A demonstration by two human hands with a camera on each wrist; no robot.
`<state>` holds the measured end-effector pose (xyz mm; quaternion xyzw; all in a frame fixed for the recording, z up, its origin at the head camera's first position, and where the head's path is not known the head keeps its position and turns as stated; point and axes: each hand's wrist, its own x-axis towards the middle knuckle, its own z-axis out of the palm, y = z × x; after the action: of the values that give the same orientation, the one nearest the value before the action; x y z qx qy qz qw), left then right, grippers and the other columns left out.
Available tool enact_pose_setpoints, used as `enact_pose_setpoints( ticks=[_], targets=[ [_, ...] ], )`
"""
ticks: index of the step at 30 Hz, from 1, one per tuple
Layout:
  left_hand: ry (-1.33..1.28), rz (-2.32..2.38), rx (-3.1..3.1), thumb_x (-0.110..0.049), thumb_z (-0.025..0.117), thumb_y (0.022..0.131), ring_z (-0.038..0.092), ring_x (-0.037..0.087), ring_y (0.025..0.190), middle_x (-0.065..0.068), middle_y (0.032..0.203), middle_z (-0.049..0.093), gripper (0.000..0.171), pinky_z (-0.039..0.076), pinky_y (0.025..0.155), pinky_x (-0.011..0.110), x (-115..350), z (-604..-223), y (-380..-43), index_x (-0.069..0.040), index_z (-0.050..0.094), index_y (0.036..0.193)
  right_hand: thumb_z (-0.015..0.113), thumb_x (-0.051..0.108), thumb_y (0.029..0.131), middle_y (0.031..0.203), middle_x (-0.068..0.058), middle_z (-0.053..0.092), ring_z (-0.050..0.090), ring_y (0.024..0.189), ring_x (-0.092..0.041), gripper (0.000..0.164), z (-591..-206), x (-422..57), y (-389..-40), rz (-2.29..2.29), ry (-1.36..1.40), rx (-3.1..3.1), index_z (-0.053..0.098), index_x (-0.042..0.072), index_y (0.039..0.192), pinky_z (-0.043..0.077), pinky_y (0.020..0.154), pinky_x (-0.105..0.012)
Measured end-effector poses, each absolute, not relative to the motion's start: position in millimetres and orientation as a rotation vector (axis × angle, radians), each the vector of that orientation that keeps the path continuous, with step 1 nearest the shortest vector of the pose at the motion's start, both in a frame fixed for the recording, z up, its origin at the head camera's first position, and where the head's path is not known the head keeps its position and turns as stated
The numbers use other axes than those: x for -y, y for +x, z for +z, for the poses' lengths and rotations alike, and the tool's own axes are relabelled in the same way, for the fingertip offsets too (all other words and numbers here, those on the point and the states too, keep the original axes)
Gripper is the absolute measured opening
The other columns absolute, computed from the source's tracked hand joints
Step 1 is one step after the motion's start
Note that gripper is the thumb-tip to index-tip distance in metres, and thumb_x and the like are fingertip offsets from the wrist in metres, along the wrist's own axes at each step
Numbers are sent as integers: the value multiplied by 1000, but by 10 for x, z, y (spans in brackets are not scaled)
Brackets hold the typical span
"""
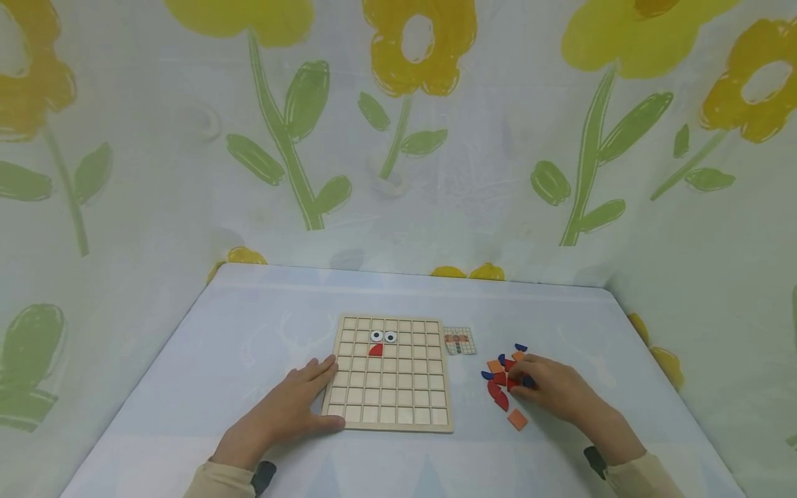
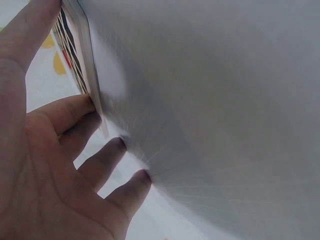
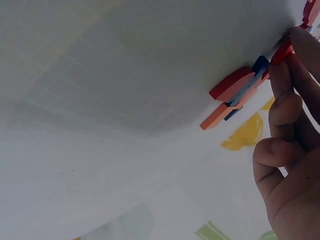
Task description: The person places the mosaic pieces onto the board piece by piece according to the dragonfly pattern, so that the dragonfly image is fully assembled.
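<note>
A wooden grid board [image 1: 389,423] lies flat on the table. Near its top sit two round eye pieces [image 1: 376,336] and a red quarter-round piece [image 1: 376,351]. My left hand [image 1: 292,404] rests along the board's left edge, thumb at the lower corner and fingers spread; in the left wrist view its fingertips [image 2: 142,176] touch the table and the board's side. To the right, my right hand [image 1: 551,387] reaches into a loose pile of red, blue and orange pieces [image 1: 501,398]. In the right wrist view, thumb and forefinger pinch a red piece [image 3: 282,51].
A small printed pattern card [image 1: 459,341] lies against the board's upper right edge. One orange square [image 1: 517,419] is apart from the pile, nearer the front. Flower-printed cloth [image 1: 398,207] stands behind and beside the white table [image 1: 280,297].
</note>
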<state>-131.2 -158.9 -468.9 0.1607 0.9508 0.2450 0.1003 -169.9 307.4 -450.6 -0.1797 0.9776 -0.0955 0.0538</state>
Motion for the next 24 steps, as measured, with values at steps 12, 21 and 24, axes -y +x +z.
enact_pose_setpoints(
  ticks=[12,21,24],
  targets=[
    [480,711,-2821,-66,79,74,26,34,151,1,164,33,105,22,123,55,1586,-4688,-1310,-7,43,154,87,26,82,88,16,60,59,80,-7,25,-4434,-2936,-1697,-383,-755,-3061,74,22,102,56,69,-18],
    [490,731,-2816,-65,79,75,26,34,151,2,164,33,104,22,123,55,1584,-4663,-1307,-6,44,153,87,24,81,93,16,63,61,80,-9,22,-4417,-2689,-1776,-448,-962,-3074,73,23,99,57,70,-23],
    [482,720,-2816,-66,78,74,26,34,151,1,164,33,105,22,123,55,1583,-4666,-1309,-7,44,154,86,25,83,95,16,63,61,80,-10,21,-4400,-2589,-1797,-458,-1000,-3065,73,24,100,57,70,-24]
  ],
)
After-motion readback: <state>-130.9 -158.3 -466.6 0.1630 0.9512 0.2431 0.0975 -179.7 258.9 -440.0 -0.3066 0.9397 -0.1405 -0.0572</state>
